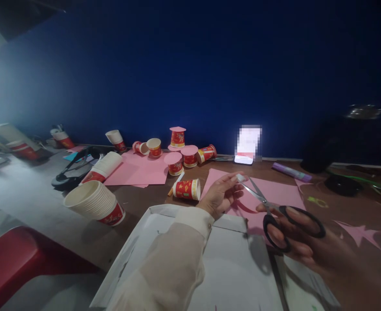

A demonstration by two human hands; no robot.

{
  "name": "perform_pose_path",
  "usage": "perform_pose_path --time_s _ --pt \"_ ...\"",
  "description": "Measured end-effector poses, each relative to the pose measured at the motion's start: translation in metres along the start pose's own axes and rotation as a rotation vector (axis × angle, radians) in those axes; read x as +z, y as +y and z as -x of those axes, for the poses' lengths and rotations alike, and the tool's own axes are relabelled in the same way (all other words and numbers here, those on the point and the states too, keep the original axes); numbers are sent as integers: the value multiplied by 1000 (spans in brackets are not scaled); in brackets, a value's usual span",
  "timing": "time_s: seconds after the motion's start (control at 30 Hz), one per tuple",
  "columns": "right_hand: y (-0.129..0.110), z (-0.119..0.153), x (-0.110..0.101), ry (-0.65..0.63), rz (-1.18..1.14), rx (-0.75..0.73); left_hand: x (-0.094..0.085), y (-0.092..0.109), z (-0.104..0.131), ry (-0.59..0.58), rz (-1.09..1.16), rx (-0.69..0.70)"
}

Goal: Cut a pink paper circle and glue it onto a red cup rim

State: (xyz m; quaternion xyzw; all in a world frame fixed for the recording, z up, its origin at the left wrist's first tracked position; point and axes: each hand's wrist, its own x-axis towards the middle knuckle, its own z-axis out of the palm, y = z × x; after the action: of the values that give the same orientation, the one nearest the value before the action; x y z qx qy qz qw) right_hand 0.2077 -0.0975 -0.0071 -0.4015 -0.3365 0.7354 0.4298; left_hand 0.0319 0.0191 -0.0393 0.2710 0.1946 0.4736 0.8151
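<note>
My left hand [221, 195] pinches a small white piece [240, 178] between thumb and fingertips; whether it is paper or tape I cannot tell. In my right hand [302, 248] are scissors [265, 201] with black handle loops, my fingers through the loops. Their blades are parted and point at the white piece, with one blade by it. Beneath both hands lies pink paper [281, 192]. A red paper cup [186, 190] rests on its side just left of my left hand. Under my left forearm is a white box or board [232, 268].
Several red cups with pink paper discs [189, 151] stand at the back. Stacked paper cups [95, 201] lie at left, near a red stool [25, 250]. A lit phone [247, 147] leans against the blue partition [190, 65]. A purple tube [291, 172] and pink scraps [360, 233] are at right.
</note>
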Motion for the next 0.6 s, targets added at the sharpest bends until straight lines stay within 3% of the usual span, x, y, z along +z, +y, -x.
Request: perform_pose_path --time_s 0.13,0.4,0.6 --pt "-2 -1 5 0 -72 13 4 -1 0 62 68 36" --pt "-8 3 29 25 131 -13 1 -3 -3 30 91 62" --pt "-8 3 26 39 114 -38 1 -2 -3 48 84 52"
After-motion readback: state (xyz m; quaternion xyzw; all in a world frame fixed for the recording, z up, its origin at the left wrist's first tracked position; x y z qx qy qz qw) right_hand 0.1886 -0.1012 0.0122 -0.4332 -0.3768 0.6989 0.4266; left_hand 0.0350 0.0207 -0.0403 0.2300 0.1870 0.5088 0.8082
